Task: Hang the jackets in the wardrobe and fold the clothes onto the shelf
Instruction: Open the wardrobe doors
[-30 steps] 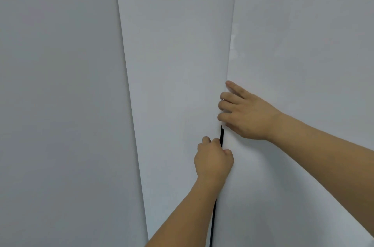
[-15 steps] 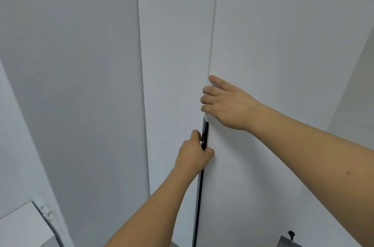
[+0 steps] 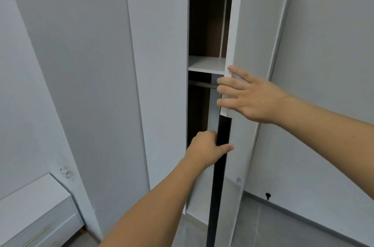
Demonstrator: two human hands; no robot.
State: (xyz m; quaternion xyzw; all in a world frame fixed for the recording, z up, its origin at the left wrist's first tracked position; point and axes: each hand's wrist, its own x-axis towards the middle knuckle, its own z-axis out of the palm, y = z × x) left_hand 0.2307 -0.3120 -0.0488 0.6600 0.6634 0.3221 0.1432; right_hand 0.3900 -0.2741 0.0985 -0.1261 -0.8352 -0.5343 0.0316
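**Wardrobe interior mostly out of sight**

Only a narrow strip of the wardrobe interior shows between the two white doors; the rest is hidden. The shelf and the hanging rail are cut short by the right door. The left hand's fingertips disappear behind the black door edge. A small dark object by the floor is too small to identify.

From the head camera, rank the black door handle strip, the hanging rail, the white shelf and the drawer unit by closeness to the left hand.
1. black handle strip: gripped by the left hand.
2. hanging rail: above, inside the wardrobe.
3. white shelf: just above the rail.
4. drawer unit: far lower left.
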